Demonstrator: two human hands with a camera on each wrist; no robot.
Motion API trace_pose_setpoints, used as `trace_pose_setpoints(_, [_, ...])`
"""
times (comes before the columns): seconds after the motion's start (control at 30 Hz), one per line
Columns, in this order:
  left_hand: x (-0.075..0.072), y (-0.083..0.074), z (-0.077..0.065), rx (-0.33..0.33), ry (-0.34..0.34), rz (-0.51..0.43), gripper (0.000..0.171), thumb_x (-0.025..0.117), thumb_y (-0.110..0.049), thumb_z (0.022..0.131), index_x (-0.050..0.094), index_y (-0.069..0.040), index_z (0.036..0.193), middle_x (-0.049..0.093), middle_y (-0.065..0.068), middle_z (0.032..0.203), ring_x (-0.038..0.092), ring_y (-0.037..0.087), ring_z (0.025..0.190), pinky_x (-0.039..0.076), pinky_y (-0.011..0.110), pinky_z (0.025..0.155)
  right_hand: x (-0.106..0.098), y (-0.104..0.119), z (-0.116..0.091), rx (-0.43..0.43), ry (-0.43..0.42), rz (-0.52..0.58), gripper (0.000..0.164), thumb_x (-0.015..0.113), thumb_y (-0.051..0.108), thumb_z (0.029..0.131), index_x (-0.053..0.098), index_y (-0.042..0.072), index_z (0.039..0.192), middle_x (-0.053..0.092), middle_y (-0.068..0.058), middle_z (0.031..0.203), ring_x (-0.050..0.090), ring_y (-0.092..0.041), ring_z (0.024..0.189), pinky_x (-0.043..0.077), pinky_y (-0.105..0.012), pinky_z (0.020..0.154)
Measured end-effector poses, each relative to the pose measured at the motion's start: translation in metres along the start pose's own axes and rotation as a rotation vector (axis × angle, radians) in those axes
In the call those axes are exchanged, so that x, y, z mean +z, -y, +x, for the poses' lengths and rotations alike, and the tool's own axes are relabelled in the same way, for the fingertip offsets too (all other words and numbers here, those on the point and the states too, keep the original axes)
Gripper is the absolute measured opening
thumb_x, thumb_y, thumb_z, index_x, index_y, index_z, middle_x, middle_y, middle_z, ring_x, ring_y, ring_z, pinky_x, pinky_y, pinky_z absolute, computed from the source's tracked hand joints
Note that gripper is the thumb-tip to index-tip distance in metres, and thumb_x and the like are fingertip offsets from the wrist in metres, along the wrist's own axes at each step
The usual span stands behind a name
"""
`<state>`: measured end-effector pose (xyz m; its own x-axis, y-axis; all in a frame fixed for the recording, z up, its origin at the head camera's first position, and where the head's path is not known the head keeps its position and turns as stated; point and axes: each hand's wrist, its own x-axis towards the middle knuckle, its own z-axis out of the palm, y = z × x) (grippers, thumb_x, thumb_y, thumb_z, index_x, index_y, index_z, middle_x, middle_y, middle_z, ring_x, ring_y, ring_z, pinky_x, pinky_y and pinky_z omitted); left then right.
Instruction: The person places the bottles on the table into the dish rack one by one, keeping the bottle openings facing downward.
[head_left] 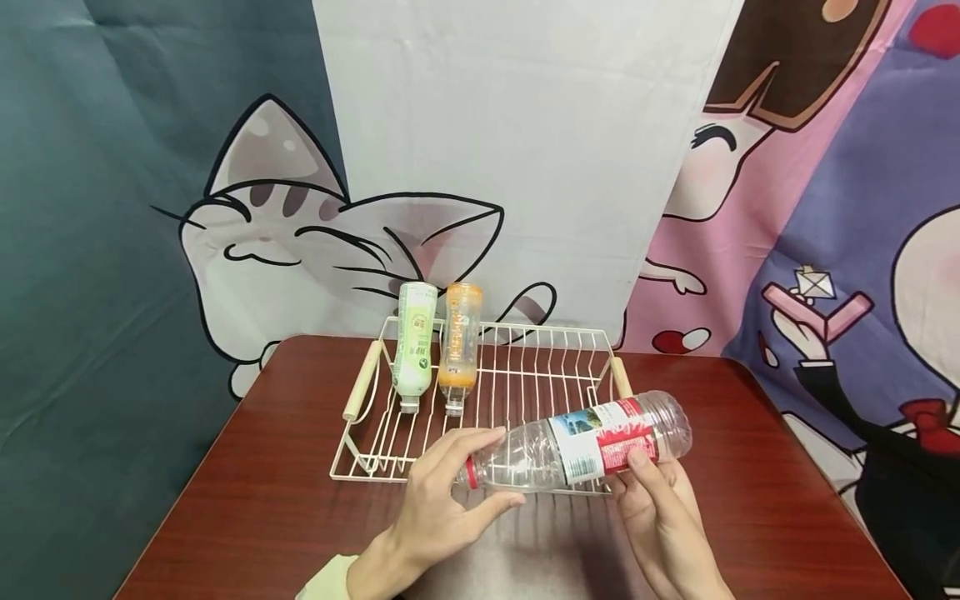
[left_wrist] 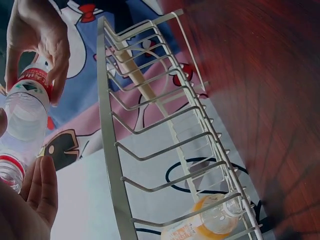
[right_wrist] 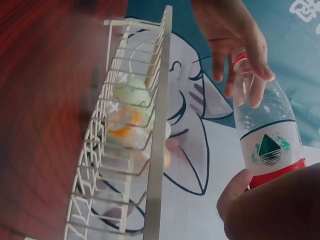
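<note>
A clear plastic bottle point(head_left: 525, 454) with a red, white and blue label lies nearly level above the front of a white wire rack point(head_left: 540, 372). My right hand point(head_left: 660, 508) grips it around the label near its base, thumb on the front. At the red-ringed neck is my left hand point(head_left: 442, 492), its fingers along the top side and its thumb below, spread loosely around the neck. Inside the rack, a green-and-white bottle point(head_left: 415, 342) and an orange-patterned clear bottle point(head_left: 459, 342) stand neck down, side by side at the left.
The rack has wooden handles, a left one point(head_left: 362, 381) and a right one point(head_left: 621, 377). It stands on a reddish-brown table point(head_left: 247, 475) against a printed cloth point(head_left: 525, 125) with cartoon figures.
</note>
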<state>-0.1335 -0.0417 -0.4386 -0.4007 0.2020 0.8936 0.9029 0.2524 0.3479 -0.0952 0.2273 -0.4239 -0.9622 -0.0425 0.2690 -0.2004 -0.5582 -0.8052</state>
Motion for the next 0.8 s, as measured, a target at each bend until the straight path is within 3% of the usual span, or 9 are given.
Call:
trace_pose_setpoints(0.27, [0.001,-0.002,-0.003,-0.045,0.021,0.001,0.07,0.1,-0.03,0.082,0.069,0.0,0.137,0.076,0.011,0.118,0.075,0.025,0.104,0.062,0.028,0.095,0.012,0.004,0.005,0.001,-0.035,-0.029,0.044,0.041,0.014,0.119,0.041,0.011,0.163,0.061,-0.005,0.154,0.065,-0.014,0.133,0.056,-0.035,0.112])
trace_pose_setpoints(0.47, [0.004,-0.005,-0.007,-0.046,0.051,-0.024,0.066,0.095,-0.031,0.088,0.068,0.0,0.14,0.075,0.011,0.121,0.075,0.022,0.104,0.063,0.025,0.09,0.018,0.007,0.01,-0.043,-0.058,-0.024,0.041,0.044,0.013,0.118,0.048,0.011,0.158,0.065,-0.006,0.147,0.068,-0.016,0.129,0.059,-0.037,0.108])
trace_pose_setpoints(0.67, [-0.002,-0.007,-0.009,-0.04,0.148,0.055,0.062,0.084,-0.04,0.098,0.066,-0.005,0.147,0.075,0.008,0.13,0.075,0.02,0.113,0.062,0.03,0.1,0.026,0.012,0.016,-0.051,-0.12,-0.116,0.038,0.045,0.016,0.117,0.049,0.011,0.155,0.065,-0.006,0.144,0.069,-0.017,0.124,0.058,-0.034,0.105])
trace_pose_setpoints(0.8, [-0.009,-0.007,-0.011,-0.038,0.177,0.084,0.062,0.081,-0.039,0.1,0.065,-0.005,0.15,0.074,0.006,0.134,0.074,0.021,0.119,0.059,0.031,0.106,0.03,0.016,0.021,-0.074,-0.124,-0.124,0.046,0.047,0.013,0.116,0.045,0.011,0.162,0.058,-0.007,0.159,0.064,-0.019,0.132,0.056,-0.033,0.11])
